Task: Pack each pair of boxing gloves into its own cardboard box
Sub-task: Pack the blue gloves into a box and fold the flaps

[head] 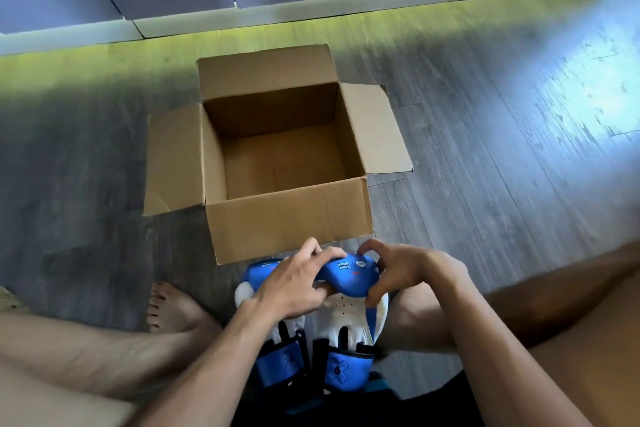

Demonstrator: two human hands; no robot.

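Spreading widest, the grey floor (pixel 485 149) carries an open, empty cardboard box (pixel 287 222) at 12 o'clock from the person's lap. At the box's 6 o'clock lies the pair of boxing gloves (pixel 349 274), which are probably light, padded and squashy with a smooth skin. The left hand (pixel 294 284) and right hand (pixel 398 270) each keep a closed grip on the blue tops, a sound hold. Only the box's near wall intervenes.
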